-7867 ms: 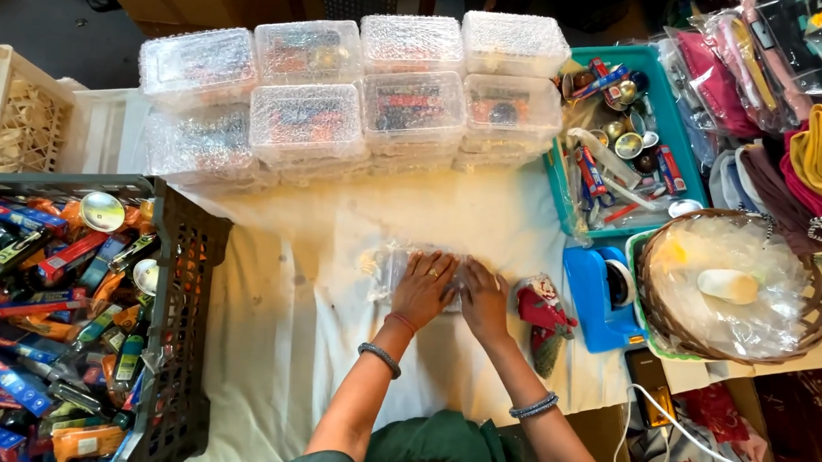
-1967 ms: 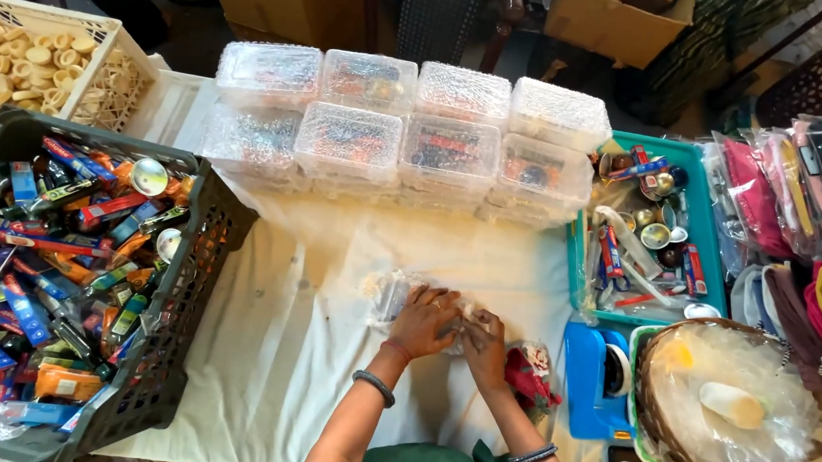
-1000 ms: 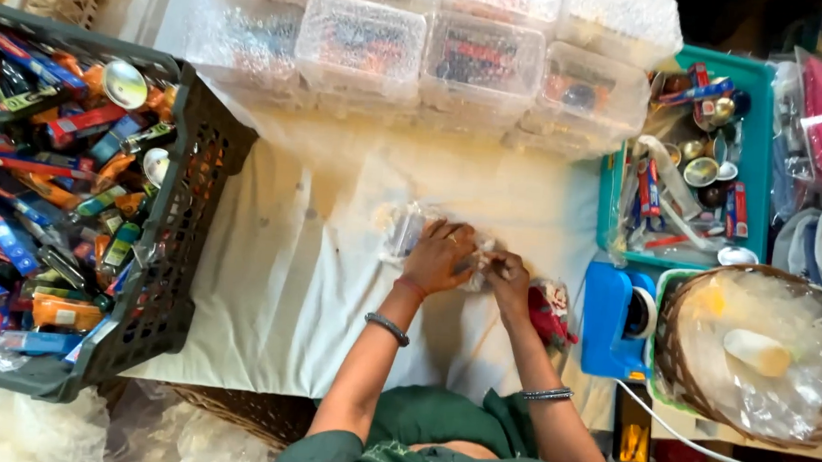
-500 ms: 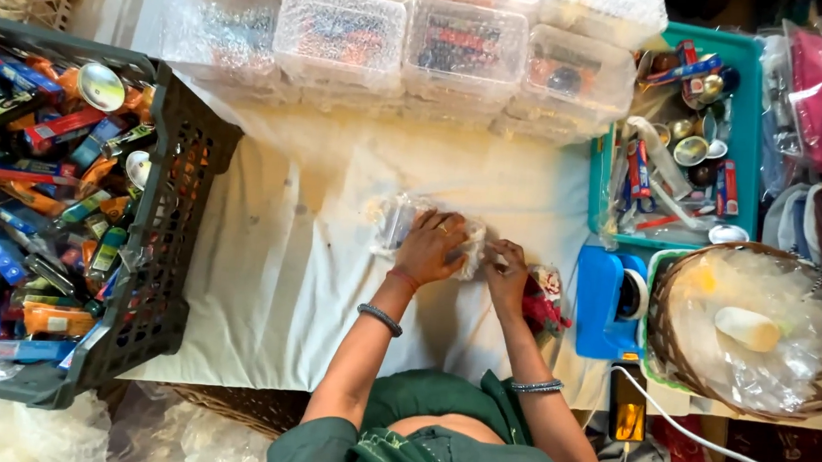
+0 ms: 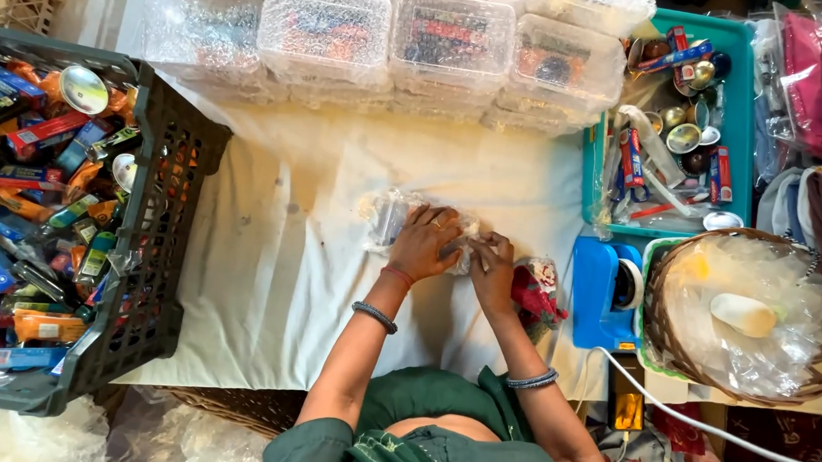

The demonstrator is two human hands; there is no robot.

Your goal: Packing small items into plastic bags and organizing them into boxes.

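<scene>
My left hand (image 5: 425, 244) presses down on a clear plastic packet (image 5: 388, 216) that lies on the white cloth (image 5: 278, 262). My right hand (image 5: 492, 268) touches the packet's right end, fingers pinched on its crinkled edge. Both hands meet over the packet near the middle of the cloth. Just right of my right hand lies a small red and white bundle (image 5: 534, 292). What the packet holds is hidden under my hands.
A black crate (image 5: 162, 246) full of colourful tubes and packs stands at the left. Clear lidded boxes (image 5: 384, 37) line the far side. A teal tray (image 5: 741, 108), a blue tape dispenser (image 5: 605, 293) and a wicker basket (image 5: 668, 338) sit at the right.
My hands have stayed on the packet, working its right end. The view has shifted, so the crate and boxes sit differently in frame.
</scene>
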